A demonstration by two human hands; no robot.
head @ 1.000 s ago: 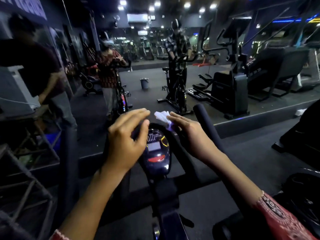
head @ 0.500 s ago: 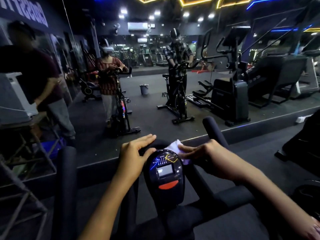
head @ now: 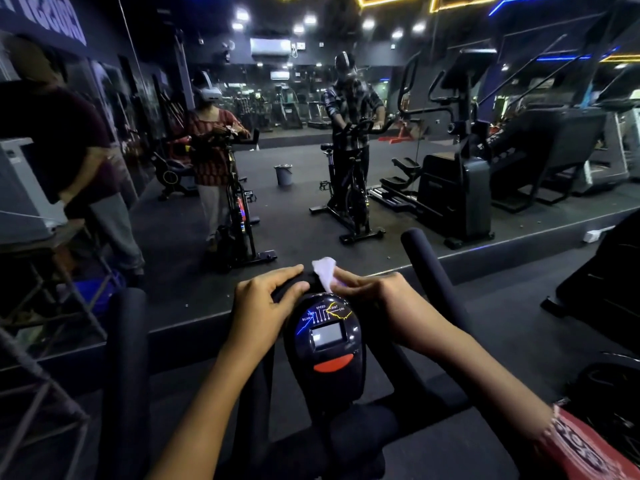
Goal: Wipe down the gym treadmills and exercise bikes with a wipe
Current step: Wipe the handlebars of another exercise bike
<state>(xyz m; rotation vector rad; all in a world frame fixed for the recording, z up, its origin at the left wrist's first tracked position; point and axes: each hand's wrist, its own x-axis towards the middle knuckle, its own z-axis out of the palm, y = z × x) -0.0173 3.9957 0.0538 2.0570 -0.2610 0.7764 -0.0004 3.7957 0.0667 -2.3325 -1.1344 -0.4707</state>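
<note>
Two hands: both at the top of the exercise bike's console, one on each side.
Right grip: the right hand pinches a small crumpled white wipe between thumb and fingertips, and the wipe's free corner sticks up beyond them.
Left grip: the left hand lies with fingers nearly straight over the dark bar behind the console, thumb against its edge. It seems to steady rather than clasp.
Wipe's place: at the upper rim of the glossy black oval console with grey screen and red button.
Handling: the wipe looks soft, limp and very light, and is likely to bunch or slide. It is best spread flat under the finger pads, not held by a corner (a loose flap cleans nothing).
Console: hard and smooth. It may turn on its stem, hence the bracing hand, and light pressure over the screen seems wise.
Outward: black foam-padded handlebar horns rise to the right and left, within easy reach.
Beyond: a grey bucket stands on the dark floor, well apart.
</note>
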